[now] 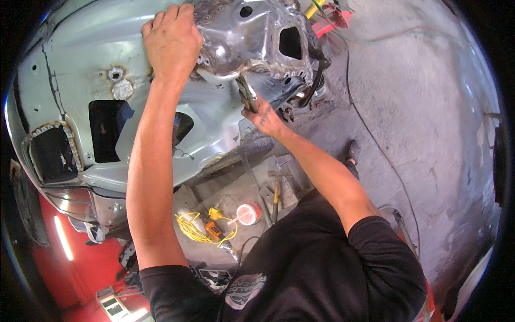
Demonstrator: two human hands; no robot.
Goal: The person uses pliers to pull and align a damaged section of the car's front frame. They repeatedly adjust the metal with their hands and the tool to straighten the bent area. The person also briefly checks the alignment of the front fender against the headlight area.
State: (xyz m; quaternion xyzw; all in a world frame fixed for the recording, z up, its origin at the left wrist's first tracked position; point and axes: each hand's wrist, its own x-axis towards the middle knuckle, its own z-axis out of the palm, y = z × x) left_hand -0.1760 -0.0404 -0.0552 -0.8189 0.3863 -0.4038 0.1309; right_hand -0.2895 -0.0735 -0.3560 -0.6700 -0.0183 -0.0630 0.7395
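Note:
In front of me is a car body of pale grey-green sheet metal [209, 134] with several cut-out openings. A bare-metal panel [236, 45] with rough, welded-looking edges lies against its upper right part. My left hand [173, 40] is at that panel's left edge, palm down with the fingers curled over it; the fingertips are hidden. Lower down, my right hand [263, 116] grips metal locking pliers [247, 94]. Their upper end meets the panel's lower edge, and the jaws are hard to make out there.
On the floor below are an orange power tool [215, 232] with a yellow cord [188, 228], a white tub [248, 214] and a hammer [276, 201]. A dark cable [370, 126] crosses the concrete at right. Red stand-like metal [335, 20] shows at the upper right.

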